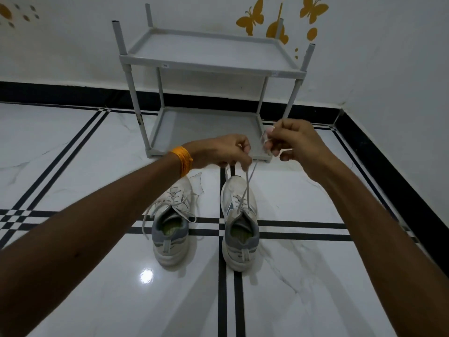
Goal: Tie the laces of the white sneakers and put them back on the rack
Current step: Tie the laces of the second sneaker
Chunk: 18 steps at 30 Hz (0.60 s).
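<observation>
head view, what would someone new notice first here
Two bare hands meet mid-frame, the left hand and right hand pulling up the thin white laces of the right white sneaker. Beside it on the glossy white marble floor, the left white sneaker lies with its laces loose. Behind them, a grey two-tier plastic rack stands against the wall, under yellow butterfly stickers.

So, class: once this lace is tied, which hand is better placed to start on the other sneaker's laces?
Left. The left hand hovers nearer the untied left sneaker; the right hand is farther.
</observation>
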Each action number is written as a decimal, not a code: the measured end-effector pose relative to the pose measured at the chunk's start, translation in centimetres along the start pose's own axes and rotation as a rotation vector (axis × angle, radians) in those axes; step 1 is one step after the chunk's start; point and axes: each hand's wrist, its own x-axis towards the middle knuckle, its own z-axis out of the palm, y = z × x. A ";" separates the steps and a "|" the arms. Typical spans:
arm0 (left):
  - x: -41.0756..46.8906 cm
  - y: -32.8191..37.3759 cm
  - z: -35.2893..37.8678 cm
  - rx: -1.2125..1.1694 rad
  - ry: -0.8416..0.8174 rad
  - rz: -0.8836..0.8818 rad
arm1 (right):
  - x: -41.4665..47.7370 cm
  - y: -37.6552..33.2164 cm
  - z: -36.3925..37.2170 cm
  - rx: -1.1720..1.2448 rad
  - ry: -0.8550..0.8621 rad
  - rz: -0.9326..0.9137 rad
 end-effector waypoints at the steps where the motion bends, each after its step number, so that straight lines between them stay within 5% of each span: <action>1: 0.2 -0.4 0.7 0.025 0.033 0.006 | 0.1 -0.5 0.1 0.077 0.011 0.005; 9: 1.8 -2.2 5.5 0.423 0.717 0.389 | 2.0 -1.7 2.6 0.313 0.188 -0.015; 15: 0.7 -3.7 5.3 0.593 0.684 0.528 | 3.6 5.2 2.7 0.920 0.335 0.571; 18: 1.2 -3.3 4.7 0.227 0.533 0.167 | 3.1 8.0 3.7 0.799 0.263 0.664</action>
